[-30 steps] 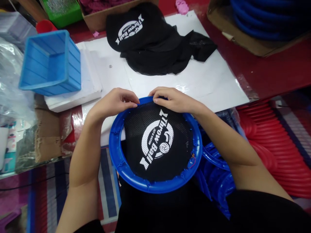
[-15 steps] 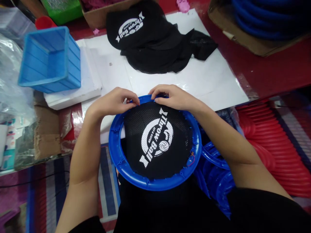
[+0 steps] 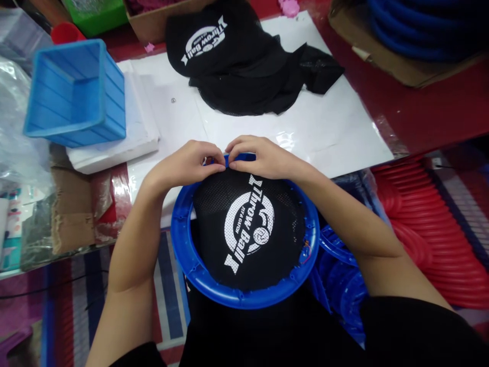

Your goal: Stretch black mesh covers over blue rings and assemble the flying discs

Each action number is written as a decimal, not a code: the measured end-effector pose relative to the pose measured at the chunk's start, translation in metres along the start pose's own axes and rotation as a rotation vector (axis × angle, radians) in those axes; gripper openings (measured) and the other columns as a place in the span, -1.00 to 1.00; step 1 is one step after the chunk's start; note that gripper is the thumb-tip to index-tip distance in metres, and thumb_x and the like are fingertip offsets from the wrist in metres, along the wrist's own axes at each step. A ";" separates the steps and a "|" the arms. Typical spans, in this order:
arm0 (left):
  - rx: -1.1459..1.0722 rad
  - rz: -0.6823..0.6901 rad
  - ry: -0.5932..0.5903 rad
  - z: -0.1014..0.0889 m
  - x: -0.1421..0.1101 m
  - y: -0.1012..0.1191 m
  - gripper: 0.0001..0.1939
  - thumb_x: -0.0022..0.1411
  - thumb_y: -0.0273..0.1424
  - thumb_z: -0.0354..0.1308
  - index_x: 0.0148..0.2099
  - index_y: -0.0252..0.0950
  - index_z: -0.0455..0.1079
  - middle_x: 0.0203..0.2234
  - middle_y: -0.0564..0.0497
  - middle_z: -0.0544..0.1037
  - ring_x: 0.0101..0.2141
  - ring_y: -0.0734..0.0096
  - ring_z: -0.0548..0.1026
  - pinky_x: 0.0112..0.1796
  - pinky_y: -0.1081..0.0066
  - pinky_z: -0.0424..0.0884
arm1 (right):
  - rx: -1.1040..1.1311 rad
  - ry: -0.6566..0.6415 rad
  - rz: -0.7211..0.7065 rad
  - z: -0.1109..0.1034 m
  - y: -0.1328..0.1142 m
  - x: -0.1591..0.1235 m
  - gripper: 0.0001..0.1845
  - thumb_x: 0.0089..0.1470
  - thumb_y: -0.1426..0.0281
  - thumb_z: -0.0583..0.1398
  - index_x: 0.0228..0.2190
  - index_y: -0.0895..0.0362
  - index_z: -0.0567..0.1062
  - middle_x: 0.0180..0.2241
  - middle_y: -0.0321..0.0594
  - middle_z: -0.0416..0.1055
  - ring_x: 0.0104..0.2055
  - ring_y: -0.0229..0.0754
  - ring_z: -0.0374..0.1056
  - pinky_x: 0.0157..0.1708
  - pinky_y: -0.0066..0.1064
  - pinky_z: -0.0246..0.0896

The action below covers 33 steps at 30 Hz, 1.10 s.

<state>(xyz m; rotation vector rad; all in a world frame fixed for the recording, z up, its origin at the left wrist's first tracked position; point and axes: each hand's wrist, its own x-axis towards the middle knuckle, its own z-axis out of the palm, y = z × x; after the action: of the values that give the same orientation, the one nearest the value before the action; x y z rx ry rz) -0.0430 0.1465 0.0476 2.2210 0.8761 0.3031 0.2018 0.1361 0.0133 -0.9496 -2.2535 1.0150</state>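
Observation:
A blue plastic ring (image 3: pixel 244 299) rests against my lap and the table edge, tilted toward me. Black mesh (image 3: pixel 214 224) with a white "Throw Ball" print spans its inside; along the left a gap shows between mesh and rim. My left hand (image 3: pixel 198 160) pinches the mesh edge at the far rim. Close beside it, my right hand (image 3: pixel 255 155) is closed on the same edge, thumb on the mesh and fingers over the rim. A thin red wire (image 3: pixel 306 252) sits in the rim at the lower right.
Several black mesh pieces (image 3: pixel 244 71) lie on the white sheet (image 3: pixel 313 137). A blue bin (image 3: pixel 72 97) stands at left on a white foam block (image 3: pixel 114 148). At right are blue rings (image 3: pixel 340 285), stacked red rings (image 3: pixel 439 234) and a carton (image 3: pixel 401 66) of blue rings.
My right hand has moved left along the far rim, and my left hand slightly right, so they are closer together. The ring has shifted slightly toward me.

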 end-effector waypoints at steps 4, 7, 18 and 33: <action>0.002 -0.026 -0.060 -0.004 -0.004 0.000 -0.81 0.32 -0.31 0.21 -0.22 -0.27 0.62 -0.35 -0.01 0.67 -0.35 0.38 0.53 -0.24 0.39 0.39 | -0.093 -0.037 0.032 0.001 -0.002 0.000 -0.80 0.27 0.22 0.26 -0.22 0.00 0.67 0.08 -0.12 0.58 0.17 0.09 0.42 0.27 0.05 0.13; 0.028 -0.023 -0.075 -0.004 -0.004 0.000 -0.78 0.35 -0.28 0.16 -0.21 -0.28 0.58 -0.36 -0.01 0.64 -0.35 0.39 0.50 -0.25 0.39 0.36 | -0.102 -0.046 0.051 0.002 -0.004 0.000 -0.82 0.30 0.21 0.24 -0.21 -0.02 0.65 0.11 -0.15 0.58 0.20 0.12 0.38 0.28 0.09 0.04; 0.026 -0.065 -0.048 0.001 0.004 0.001 -0.82 0.23 -0.28 0.13 -0.35 -0.26 0.43 -0.53 0.08 0.43 -0.48 0.44 0.34 -0.38 0.39 0.23 | -0.147 -0.033 0.036 0.007 -0.003 -0.003 -0.82 0.36 0.24 0.18 -0.21 0.02 0.55 0.05 -0.12 0.61 0.14 0.12 0.36 0.18 0.04 0.02; -0.017 -0.074 -0.033 0.001 0.002 -0.003 -0.78 0.28 -0.26 0.18 -0.28 -0.28 0.55 -0.52 0.07 0.47 -0.47 0.43 0.35 -0.35 0.37 0.26 | -0.120 0.013 0.010 0.008 0.001 -0.001 -0.81 0.31 0.21 0.19 -0.24 0.04 0.52 -0.08 -0.12 0.63 0.03 0.04 0.48 0.14 -0.05 0.24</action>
<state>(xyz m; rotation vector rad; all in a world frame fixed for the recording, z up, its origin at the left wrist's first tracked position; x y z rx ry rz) -0.0430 0.1489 0.0447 2.1662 0.9321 0.2374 0.1976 0.1319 0.0069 -1.0154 -2.3227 0.8829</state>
